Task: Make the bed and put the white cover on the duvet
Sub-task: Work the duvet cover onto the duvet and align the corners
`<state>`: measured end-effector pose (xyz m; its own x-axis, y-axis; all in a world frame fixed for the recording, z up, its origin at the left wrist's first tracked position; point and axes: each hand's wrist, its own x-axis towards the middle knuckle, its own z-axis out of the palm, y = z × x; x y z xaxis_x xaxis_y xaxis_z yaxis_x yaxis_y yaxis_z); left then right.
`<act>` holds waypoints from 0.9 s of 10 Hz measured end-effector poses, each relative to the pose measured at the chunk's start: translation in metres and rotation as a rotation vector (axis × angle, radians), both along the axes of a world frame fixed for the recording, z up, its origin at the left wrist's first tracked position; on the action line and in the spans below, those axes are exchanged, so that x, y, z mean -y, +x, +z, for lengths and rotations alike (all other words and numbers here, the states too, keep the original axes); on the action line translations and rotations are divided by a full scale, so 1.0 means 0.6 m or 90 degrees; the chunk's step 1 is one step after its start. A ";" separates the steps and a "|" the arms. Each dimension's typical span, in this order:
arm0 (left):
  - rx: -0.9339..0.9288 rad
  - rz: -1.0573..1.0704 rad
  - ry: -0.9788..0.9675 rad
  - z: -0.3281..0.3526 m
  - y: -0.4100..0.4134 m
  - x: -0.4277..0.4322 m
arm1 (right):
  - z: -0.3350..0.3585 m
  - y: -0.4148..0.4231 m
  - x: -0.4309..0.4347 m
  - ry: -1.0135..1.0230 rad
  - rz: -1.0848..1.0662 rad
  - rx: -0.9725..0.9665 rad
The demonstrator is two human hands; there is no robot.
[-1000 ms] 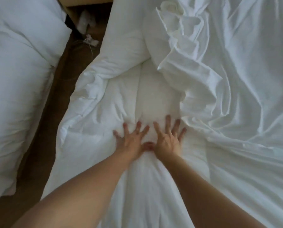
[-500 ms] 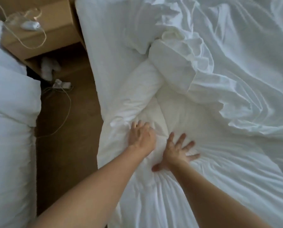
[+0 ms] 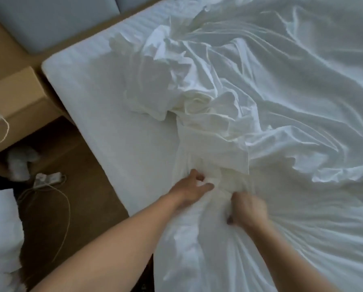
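Note:
The white cover (image 3: pixel 281 106) lies crumpled across the bed, bunched in thick folds toward the middle. The duvet (image 3: pixel 199 249) shows as a padded white mass running down from my hands to the bottom edge. My left hand (image 3: pixel 190 189) is closed on a bunch of white fabric near the mattress's left side. Just to its right, my right hand (image 3: pixel 249 210) grips a fold of the same fabric, blurred by motion. The bare mattress (image 3: pixel 104 98) is exposed at the left of the bed.
A wooden bedside cabinet (image 3: pixel 14 95) with a white cable stands at the left. A power strip (image 3: pixel 47 179) and cord lie on the brown floor. A white pillow (image 3: pixel 1 228) sits at the lower left. A grey padded headboard (image 3: pixel 49 20) runs along the top.
Both hands have gone from lying flat with spread fingers on the duvet to gripping bunched fabric. The view has swung up and left, showing more of the mattress and the headboard.

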<state>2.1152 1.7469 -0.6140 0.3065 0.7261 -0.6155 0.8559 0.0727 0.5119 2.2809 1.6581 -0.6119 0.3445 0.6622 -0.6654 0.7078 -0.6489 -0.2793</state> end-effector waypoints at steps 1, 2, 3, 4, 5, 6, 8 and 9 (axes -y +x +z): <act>0.041 -0.066 0.004 0.013 -0.044 -0.080 | 0.038 0.016 -0.105 0.185 -0.489 -0.716; 0.066 -0.144 -0.070 0.023 -0.082 -0.130 | 0.039 -0.028 -0.195 0.368 -0.691 -0.955; 0.181 0.029 0.122 0.078 -0.094 -0.217 | 0.030 -0.091 -0.252 0.466 -0.872 -0.732; 0.326 0.109 0.464 0.153 -0.060 -0.327 | 0.039 -0.169 -0.265 0.498 -0.795 -0.439; 0.142 -0.177 0.389 0.203 0.019 -0.406 | 0.062 -0.266 -0.264 0.455 -0.628 -0.302; -0.121 -0.284 0.287 0.165 0.047 -0.454 | 0.051 -0.341 -0.240 0.352 -0.494 -0.327; -0.071 -0.199 0.360 0.155 -0.074 -0.520 | 0.032 -0.390 -0.149 0.263 -0.520 -0.302; -0.056 -0.149 0.369 0.172 -0.125 -0.539 | 0.030 -0.388 -0.111 0.248 -0.562 -0.300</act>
